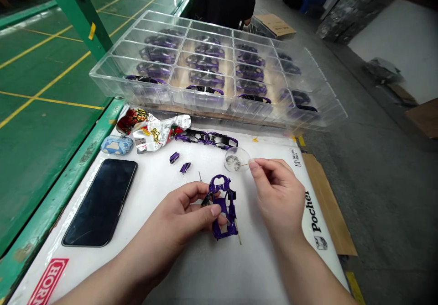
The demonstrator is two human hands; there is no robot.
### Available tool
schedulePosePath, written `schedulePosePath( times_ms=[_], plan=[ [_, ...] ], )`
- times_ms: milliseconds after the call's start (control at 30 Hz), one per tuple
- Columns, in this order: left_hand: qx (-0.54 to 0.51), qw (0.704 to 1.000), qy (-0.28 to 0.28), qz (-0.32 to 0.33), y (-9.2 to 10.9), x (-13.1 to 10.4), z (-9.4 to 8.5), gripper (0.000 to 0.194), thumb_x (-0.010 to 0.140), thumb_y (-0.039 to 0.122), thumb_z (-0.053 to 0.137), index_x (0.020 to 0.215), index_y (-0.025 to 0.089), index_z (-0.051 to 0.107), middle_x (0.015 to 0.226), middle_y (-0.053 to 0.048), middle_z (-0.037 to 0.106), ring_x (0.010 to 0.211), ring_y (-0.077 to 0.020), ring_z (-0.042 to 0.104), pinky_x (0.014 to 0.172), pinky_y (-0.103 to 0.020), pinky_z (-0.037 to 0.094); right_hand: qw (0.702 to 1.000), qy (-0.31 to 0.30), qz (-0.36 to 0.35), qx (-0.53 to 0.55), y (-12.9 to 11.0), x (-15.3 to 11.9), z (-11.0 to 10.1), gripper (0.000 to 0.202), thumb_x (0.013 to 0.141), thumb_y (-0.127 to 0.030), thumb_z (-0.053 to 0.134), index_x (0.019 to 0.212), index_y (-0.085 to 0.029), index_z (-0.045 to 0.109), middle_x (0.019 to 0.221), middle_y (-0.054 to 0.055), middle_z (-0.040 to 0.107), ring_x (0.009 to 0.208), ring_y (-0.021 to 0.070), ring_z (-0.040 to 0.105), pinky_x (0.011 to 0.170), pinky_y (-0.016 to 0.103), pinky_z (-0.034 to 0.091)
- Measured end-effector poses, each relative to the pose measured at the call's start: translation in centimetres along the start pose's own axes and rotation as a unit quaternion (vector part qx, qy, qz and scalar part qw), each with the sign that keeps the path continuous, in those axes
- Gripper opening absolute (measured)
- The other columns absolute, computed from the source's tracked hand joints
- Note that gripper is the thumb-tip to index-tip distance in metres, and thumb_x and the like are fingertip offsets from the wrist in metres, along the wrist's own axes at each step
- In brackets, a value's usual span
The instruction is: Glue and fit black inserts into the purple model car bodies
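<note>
A small purple car body is being held by the left hand, pinched between the thumb and the fingers, just over the white board. It is sitting right at the fingertips of that hand, and just beside the right hand. A thin stick is being pinched by the fingertips of the right hand, and its tip is being dipped into a little clear dish just past that hand. Beyond the left hand, two tiny purple bits and more purple car parts are lying on the board. A black phone is lying left of the left hand. "Pocher" is being shown in black letters on the board beside the right wrist. Red letters "HOR" are being shown near the left arm. Farther off, clear trays of purple cars are being kept.
</note>
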State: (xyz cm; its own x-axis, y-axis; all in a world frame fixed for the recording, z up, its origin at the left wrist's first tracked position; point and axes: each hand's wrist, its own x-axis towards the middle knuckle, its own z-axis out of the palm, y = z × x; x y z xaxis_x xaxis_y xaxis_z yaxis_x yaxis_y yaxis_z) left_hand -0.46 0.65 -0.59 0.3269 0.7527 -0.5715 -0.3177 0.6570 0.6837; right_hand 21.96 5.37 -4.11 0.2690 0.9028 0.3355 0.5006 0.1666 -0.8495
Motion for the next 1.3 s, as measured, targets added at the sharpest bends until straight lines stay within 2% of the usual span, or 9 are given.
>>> schedulePosePath(
  times_ms=[233,567,733,900,1033,1167,1300],
  plan=[
    [0.002,1.0,0.001,0.003,-0.14,-0.05,-0.1,0.043,0.09,0.045,0.1,0.119,0.019,0.081,0.104,-0.011,0.088,0.095,-0.0246,0.081,0.094,-0.037,0.06,0.998,-0.019,-0.027,-0.044,-0.2,-0.06,-0.04,0.019,0.107,-0.042,0.085,0.101,-0.025,0.09,0.097,0.005,0.077,0.08,0.0205,0.069,0.069,0.034,0.058],
    [0.001,1.0,-0.003,0.008,-0.07,-0.05,-0.04,0.042,0.09,0.044,0.1,0.119,0.019,0.08,0.103,-0.009,0.088,0.095,-0.0241,0.08,0.095,-0.036,0.06,0.999,-0.026,-0.024,-0.039,-0.09,-0.06,-0.17,0.015,0.107,-0.038,0.085,0.1,-0.026,0.09,0.098,0.003,0.077,0.08,0.019,0.069,0.071,0.033,0.058],
    [0.013,1.0,-0.003,0.01,-0.02,-0.13,-0.07,0.041,0.092,0.046,0.097,0.118,0.019,0.08,0.1,-0.01,0.087,0.095,-0.0245,0.079,0.093,-0.037,0.059,0.999,-0.006,-0.028,-0.033,-0.09,-0.09,-0.23,0.015,0.107,-0.038,0.085,0.103,-0.025,0.09,0.099,0.004,0.077,0.086,0.0207,0.072,0.073,0.034,0.058],
    [0.016,1.0,-0.006,0.013,-0.18,0.02,-0.12,0.042,0.092,0.046,0.097,0.119,0.019,0.08,0.099,-0.009,0.087,0.094,-0.0239,0.078,0.093,-0.036,0.058,0.999,-0.022,-0.023,-0.039,-0.06,-0.09,-0.2,0.016,0.108,-0.038,0.084,0.101,-0.025,0.09,0.098,0.003,0.077,0.081,0.0191,0.07,0.071,0.033,0.057],
    [0.016,1.0,-0.008,0.01,-0.26,0.04,-0.14,0.041,0.093,0.045,0.096,0.119,0.019,0.079,0.101,-0.01,0.088,0.095,-0.0241,0.079,0.093,-0.036,0.059,0.999,0.009,-0.028,-0.036,-0.22,-0.15,-0.25,0.016,0.107,-0.039,0.085,0.102,-0.025,0.09,0.098,0.003,0.078,0.086,0.0198,0.072,0.074,0.032,0.058],
    [0.012,1.0,-0.004,0.008,-0.23,0.08,-0.08,0.045,0.09,0.045,0.098,0.119,0.018,0.078,0.1,-0.01,0.088,0.094,-0.024,0.079,0.093,-0.037,0.059,0.999,0.042,-0.028,0.011,-0.09,-0.31,-0.27,0.015,0.106,-0.039,0.087,0.103,-0.025,0.09,0.099,0.003,0.077,0.089,0.0198,0.072,0.077,0.033,0.058],
    [0.0,1.0,-0.002,0.005,-0.17,0.15,0.02,0.048,0.088,0.045,0.1,0.12,0.018,0.077,0.098,-0.01,0.088,0.092,-0.023,0.079,0.093,-0.036,0.06,0.993,0.053,0.012,0.103,0.31,-0.38,-0.32,0.022,0.104,-0.045,0.089,0.104,-0.023,0.087,0.1,0.005,0.075,0.088,0.0208,0.07,0.075,0.035,0.058]
  ],
)
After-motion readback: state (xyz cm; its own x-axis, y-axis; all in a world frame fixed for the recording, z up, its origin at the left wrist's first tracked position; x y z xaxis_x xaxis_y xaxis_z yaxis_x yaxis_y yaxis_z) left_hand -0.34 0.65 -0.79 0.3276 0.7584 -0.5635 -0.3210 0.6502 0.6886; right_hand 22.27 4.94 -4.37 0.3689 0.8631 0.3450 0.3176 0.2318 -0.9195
